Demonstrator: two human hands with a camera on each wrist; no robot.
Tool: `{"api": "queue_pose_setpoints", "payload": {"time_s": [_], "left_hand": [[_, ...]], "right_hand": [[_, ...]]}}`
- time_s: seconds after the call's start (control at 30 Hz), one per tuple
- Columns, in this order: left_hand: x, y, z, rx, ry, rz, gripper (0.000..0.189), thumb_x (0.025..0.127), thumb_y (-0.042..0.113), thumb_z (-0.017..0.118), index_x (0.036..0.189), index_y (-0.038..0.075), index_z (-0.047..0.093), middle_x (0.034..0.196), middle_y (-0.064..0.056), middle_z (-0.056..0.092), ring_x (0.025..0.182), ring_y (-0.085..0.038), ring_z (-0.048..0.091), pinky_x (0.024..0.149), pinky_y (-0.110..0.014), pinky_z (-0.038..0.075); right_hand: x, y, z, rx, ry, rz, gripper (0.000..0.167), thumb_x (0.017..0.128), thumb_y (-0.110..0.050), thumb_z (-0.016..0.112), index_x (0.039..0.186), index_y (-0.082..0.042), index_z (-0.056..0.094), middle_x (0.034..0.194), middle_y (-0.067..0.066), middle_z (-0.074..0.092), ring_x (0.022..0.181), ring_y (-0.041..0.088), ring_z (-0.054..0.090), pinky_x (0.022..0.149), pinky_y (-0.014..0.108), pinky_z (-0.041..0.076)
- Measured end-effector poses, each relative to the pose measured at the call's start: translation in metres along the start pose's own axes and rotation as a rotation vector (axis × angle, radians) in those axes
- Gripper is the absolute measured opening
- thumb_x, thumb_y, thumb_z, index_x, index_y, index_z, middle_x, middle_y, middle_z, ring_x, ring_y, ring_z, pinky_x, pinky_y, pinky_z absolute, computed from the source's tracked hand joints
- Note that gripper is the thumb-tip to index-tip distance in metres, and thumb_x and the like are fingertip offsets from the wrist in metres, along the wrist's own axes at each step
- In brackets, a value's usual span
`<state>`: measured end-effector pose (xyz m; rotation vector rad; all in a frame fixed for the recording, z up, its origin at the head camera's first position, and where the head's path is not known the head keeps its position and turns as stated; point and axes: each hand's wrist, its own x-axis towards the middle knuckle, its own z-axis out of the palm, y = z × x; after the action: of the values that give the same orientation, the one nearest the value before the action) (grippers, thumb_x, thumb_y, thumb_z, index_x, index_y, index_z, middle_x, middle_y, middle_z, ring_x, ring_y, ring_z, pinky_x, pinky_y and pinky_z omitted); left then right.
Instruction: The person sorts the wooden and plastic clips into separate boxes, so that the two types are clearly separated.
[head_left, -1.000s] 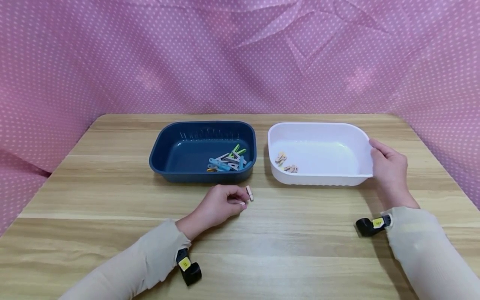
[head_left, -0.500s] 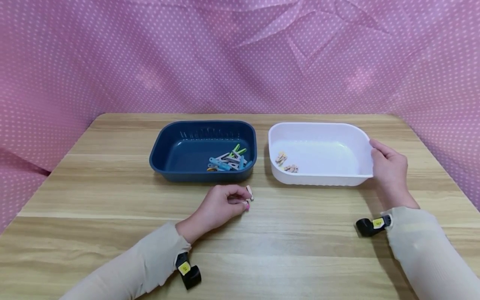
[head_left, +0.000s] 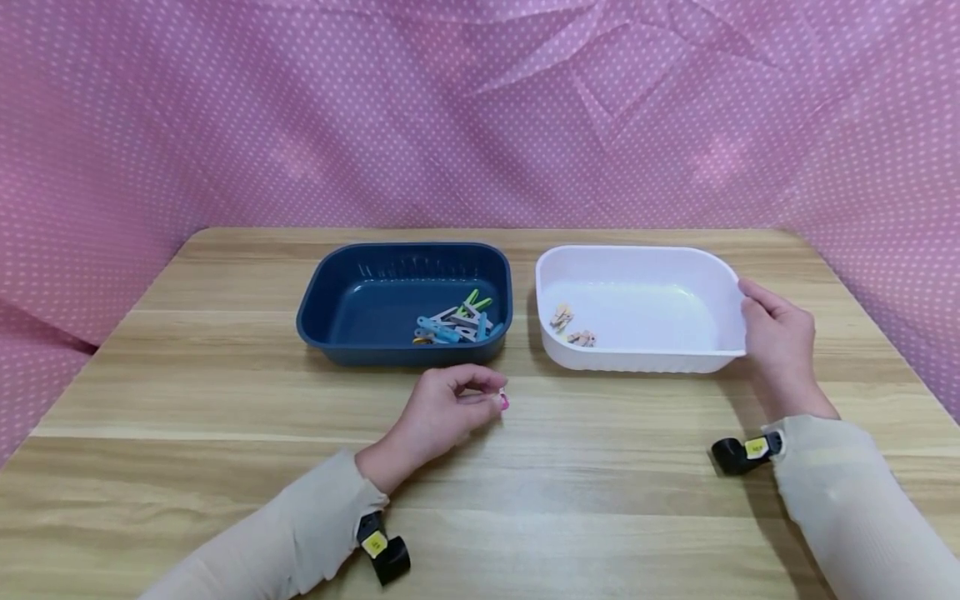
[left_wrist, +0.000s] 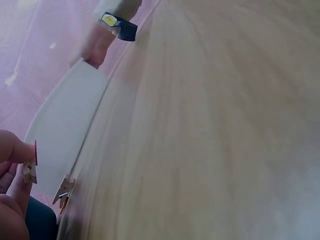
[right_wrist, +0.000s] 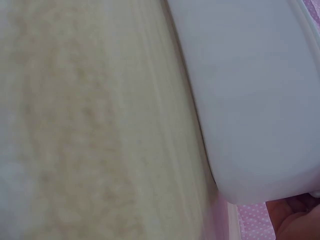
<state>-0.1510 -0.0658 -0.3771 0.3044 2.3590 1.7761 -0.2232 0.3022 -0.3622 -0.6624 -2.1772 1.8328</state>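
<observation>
My left hand (head_left: 450, 410) is low over the table, just in front of the blue basin. Between thumb and fingertips it pinches a small wooden clothespin (left_wrist: 31, 171) with a pink piece on it. A second wooden clothespin (left_wrist: 64, 191) is on the table just beyond those fingers, mostly hidden by them in the head view. My right hand (head_left: 782, 346) grips the right end of the white basin (head_left: 637, 360) at its rim. Several small wooden clothespins (head_left: 582, 338) lie in that basin's near left corner.
Left of the white basin stands the dark blue basin (head_left: 375, 353), a narrow gap between them. Several plastic clothespins (head_left: 450, 328) in blue, grey and green are heaped at its right. Pink dotted cloth (head_left: 480, 117) hangs round the wooden table (head_left: 600, 500).
My left hand has shifted slightly right, and its fingers now cover the clothespin that stood beside them. The pink of the pinched clothespin has come into sight. My right hand stays put.
</observation>
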Motion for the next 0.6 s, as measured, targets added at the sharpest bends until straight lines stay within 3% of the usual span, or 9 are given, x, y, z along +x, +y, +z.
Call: {"api": "queue_pose_setpoints", "payload": {"time_s": [0.3,0.47,0.53,0.6], "left_hand": [[0.001,0.0046,0.0034,-0.024,0.044,-0.017,0.022,0.078,0.01,0.073,0.1,0.006,0.07,0.1,-0.006,0.069,0.084,-0.013,0.065,0.077,-0.025,0.055],[0.0025,0.0061,0.0053,-0.021,0.068,-0.001,0.022,0.078,0.013,0.074,0.099,0.008,0.071,0.095,-0.001,0.07,0.088,-0.013,0.061,0.079,-0.026,0.052],[0.0032,0.0064,0.0062,-0.037,0.073,0.008,0.022,0.079,0.012,0.073,0.099,0.007,0.07,0.093,-0.001,0.071,0.089,-0.012,0.062,0.08,-0.026,0.052],[0.0036,0.0071,0.0072,-0.054,0.081,0.016,0.022,0.079,0.01,0.073,0.1,0.006,0.07,0.092,-0.002,0.07,0.087,-0.013,0.063,0.081,-0.025,0.053]], "right_hand": [[-0.0004,-0.0013,0.0003,-0.005,-0.015,0.01,0.041,0.097,-0.027,0.041,0.137,-0.019,0.045,0.148,0.0,0.033,0.133,0.012,0.033,0.107,0.026,0.033],[-0.0001,-0.0001,-0.0013,-0.08,0.01,-0.026,0.041,0.096,-0.026,0.042,0.136,-0.018,0.047,0.144,0.002,0.038,0.126,0.008,0.042,0.091,0.009,0.042],[0.0002,0.0004,-0.0018,-0.109,0.02,-0.038,0.041,0.096,-0.026,0.042,0.135,-0.017,0.048,0.143,0.003,0.04,0.123,0.007,0.045,0.083,0.005,0.044],[0.0004,0.0006,-0.0021,-0.114,0.014,-0.039,0.041,0.096,-0.026,0.042,0.136,-0.018,0.047,0.143,0.003,0.039,0.124,0.007,0.044,0.082,0.005,0.044]]}}
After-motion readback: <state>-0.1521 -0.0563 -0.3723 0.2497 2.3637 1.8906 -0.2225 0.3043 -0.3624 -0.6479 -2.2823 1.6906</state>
